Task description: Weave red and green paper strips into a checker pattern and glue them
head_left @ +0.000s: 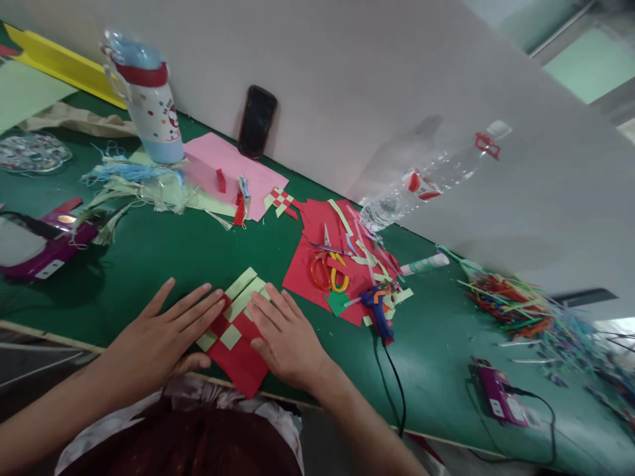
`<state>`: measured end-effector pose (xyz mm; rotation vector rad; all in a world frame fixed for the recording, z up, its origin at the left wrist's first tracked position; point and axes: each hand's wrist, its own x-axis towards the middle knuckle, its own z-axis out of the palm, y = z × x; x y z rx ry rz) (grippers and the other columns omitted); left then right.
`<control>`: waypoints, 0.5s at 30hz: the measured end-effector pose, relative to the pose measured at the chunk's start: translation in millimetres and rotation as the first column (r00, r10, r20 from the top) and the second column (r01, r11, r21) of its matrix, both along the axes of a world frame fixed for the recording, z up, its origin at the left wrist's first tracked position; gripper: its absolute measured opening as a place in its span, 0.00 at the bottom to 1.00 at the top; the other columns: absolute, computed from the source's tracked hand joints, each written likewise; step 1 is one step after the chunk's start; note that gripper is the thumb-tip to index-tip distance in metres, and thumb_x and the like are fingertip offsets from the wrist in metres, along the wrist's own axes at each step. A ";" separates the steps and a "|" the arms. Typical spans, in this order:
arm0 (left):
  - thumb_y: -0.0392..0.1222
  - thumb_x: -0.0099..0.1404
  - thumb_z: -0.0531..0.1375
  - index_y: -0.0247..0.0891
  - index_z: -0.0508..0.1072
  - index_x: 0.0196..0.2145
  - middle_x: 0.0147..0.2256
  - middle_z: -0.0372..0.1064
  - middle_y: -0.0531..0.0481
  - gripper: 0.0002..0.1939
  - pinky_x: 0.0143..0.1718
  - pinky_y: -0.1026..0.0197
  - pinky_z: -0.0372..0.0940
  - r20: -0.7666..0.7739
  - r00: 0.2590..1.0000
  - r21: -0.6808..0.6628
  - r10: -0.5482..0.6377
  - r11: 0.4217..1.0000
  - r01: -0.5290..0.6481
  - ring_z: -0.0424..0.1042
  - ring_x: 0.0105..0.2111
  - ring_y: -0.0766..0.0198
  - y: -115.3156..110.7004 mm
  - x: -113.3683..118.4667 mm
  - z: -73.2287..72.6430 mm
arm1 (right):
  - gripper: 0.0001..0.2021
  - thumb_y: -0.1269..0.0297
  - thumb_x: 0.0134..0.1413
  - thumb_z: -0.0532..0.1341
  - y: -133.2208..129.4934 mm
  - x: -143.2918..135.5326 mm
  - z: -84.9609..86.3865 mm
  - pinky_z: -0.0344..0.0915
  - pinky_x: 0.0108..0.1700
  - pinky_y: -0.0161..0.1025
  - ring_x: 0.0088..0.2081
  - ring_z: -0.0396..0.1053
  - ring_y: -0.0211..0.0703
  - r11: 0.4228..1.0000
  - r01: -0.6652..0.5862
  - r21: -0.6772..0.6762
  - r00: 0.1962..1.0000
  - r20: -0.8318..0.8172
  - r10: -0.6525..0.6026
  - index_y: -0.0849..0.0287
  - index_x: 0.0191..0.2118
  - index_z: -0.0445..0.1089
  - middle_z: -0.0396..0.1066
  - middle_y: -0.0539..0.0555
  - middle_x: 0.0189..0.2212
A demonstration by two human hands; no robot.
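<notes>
A red and pale green woven paper piece lies at the table's front edge, its lower red corner jutting over the edge. My left hand rests flat along its left side, fingers stretched out and fingertips on the weave. From the right, my right hand presses on it with fingers extended, covering part of the pattern. Pale green strips stick out of the weave at its far end, between the two hands. Neither hand grips anything.
Scissors lie on red paper sheets, beside a blue glue gun with a cord. Behind stand a plastic bottle, a phone and a water flask. Purple devices and colourful strips are also on the table.
</notes>
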<state>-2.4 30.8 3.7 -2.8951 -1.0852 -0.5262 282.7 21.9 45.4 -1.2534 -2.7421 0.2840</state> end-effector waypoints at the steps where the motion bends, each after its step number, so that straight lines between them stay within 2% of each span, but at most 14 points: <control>1: 0.64 0.73 0.51 0.44 0.41 0.75 0.67 0.64 0.45 0.43 0.74 0.39 0.26 -0.005 1.000 0.005 -0.010 1.000 0.010 0.60 0.68 0.49 3.6 1.3 -1.3 | 0.26 0.55 0.75 0.50 9.3 -5.8 -0.3 0.46 0.75 0.57 0.76 0.40 0.54 1.000 -0.012 0.008 1.000 0.005 0.012 0.62 0.71 0.58 0.56 0.56 0.72; 5: 0.68 0.71 0.51 0.45 0.39 0.75 0.66 0.66 0.46 0.45 0.74 0.40 0.26 0.024 1.000 -0.007 -0.008 1.000 0.008 0.62 0.67 0.48 8.1 4.5 -6.0 | 0.29 0.49 0.75 0.50 36.9 -23.0 -9.1 0.44 0.75 0.59 0.75 0.43 0.52 0.999 -0.054 -0.008 0.998 0.039 0.054 0.61 0.72 0.57 0.54 0.57 0.72; 10: 0.68 0.71 0.50 0.47 0.39 0.75 0.66 0.66 0.46 0.44 0.73 0.41 0.27 0.053 0.998 -0.045 0.022 0.999 -0.019 0.64 0.66 0.49 1.6 6.3 -7.0 | 0.30 0.48 0.75 0.49 43.8 -24.9 -25.0 0.39 0.75 0.60 0.75 0.42 0.51 0.997 -0.071 -0.033 0.997 0.031 0.072 0.60 0.73 0.54 0.53 0.57 0.73; 13: 0.68 0.72 0.48 0.48 0.39 0.75 0.66 0.67 0.46 0.43 0.73 0.40 0.29 0.078 0.996 -0.072 0.041 0.997 -0.036 0.65 0.66 0.50 1.2 6.9 -5.8 | 0.30 0.49 0.76 0.49 46.9 -22.7 -25.7 0.37 0.75 0.60 0.76 0.41 0.51 0.996 -0.071 -0.055 0.997 0.011 0.072 0.60 0.73 0.54 0.53 0.57 0.73; 15: 0.69 0.70 0.51 0.47 0.39 0.75 0.66 0.66 0.44 0.45 0.73 0.41 0.28 0.074 0.997 -0.067 0.020 0.998 -0.016 0.65 0.66 0.49 1.8 5.3 -4.0 | 0.30 0.49 0.76 0.48 48.5 -19.8 -20.1 0.40 0.75 0.59 0.76 0.40 0.50 0.995 -0.062 -0.078 0.998 -0.012 0.062 0.61 0.73 0.52 0.52 0.57 0.73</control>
